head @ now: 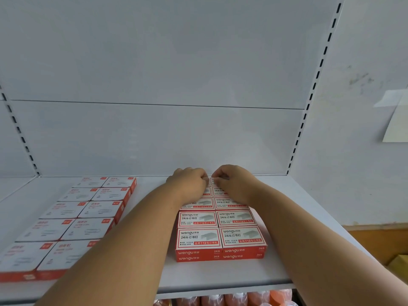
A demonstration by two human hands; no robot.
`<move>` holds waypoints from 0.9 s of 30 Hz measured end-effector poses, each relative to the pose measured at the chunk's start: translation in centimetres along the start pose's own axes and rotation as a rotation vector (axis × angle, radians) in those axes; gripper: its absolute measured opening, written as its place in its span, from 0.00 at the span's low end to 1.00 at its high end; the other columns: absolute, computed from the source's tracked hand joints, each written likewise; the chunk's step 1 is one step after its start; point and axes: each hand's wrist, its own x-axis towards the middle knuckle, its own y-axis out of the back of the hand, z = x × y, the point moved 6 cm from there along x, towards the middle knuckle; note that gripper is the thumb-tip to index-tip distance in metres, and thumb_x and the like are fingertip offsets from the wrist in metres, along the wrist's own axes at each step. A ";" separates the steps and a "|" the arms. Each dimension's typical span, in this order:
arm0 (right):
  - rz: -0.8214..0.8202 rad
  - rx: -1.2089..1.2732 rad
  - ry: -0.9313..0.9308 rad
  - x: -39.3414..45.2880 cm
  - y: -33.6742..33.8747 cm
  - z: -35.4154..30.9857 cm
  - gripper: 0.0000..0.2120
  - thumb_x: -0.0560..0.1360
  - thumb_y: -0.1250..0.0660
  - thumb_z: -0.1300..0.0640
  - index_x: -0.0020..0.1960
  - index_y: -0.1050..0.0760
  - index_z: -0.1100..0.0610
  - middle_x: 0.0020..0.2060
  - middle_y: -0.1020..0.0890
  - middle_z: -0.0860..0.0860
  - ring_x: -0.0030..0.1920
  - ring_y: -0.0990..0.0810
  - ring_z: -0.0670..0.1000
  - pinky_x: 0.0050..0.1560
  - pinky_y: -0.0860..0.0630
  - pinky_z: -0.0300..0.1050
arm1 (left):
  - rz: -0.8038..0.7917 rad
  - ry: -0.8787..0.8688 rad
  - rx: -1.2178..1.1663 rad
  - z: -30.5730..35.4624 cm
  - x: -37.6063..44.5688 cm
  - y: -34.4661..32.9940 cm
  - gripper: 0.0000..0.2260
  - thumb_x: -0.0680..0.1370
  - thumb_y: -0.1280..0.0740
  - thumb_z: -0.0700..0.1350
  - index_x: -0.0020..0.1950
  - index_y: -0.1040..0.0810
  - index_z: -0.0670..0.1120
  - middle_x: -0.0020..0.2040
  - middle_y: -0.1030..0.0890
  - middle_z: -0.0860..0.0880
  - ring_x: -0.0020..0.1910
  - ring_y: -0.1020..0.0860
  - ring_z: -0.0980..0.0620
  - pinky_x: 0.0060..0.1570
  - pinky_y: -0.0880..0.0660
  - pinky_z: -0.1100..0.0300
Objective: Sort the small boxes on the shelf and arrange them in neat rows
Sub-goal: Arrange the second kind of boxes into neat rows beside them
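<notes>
**A:** What are the hands doing at the back there?

**B:** Both are curled over the far end of the staple boxes [220, 226], right where the stack meets the back panel [154, 138]. The left hand [187, 182] and right hand [234, 182] are almost knuckle to knuckle, fingers bent down onto the rearmost boxes. They look to be pinching or nudging a box into line, but the fingertips hide the contact, so I can't tell for sure whether either is clamped on one or only pressing.

**A:** And just this side of the hands?

**B:** Two columns of red-and-white staple boxes run back toward the person, edges touching, at least two layers deep at the front. That block looks tidy. I'd judge only its back row is being finished.

**A:** Further out?

**B:** To the left of the hands, across a bare strip of shelf [220, 277], a second block of clip boxes [88, 213] lies in two columns, also square and touching. Both forearms stretch straight forward from the bottom of the view, the left one crossing the near corner of that block.

**A:** So how far along?

**B:** Nearly done, by my reading. Both kinds are separated and lined up, and I see no loose boxes. To the right, a sheet of paper [395, 120] hangs on the wall.
</notes>
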 end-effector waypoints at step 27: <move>-0.013 0.070 -0.063 -1.4 0.7 0.1 0.13 0.80 0.40 0.56 0.63 0.24 0.51 0.52 0.19 0.48 0.50 0.18 0.50 0.54 0.20 0.48 | -0.006 0.039 -0.115 -0.1 -0.4 0.4 0.14 0.80 0.44 0.54 0.63 0.25 0.62 0.57 0.20 0.53 0.49 0.20 0.51 0.53 0.21 0.50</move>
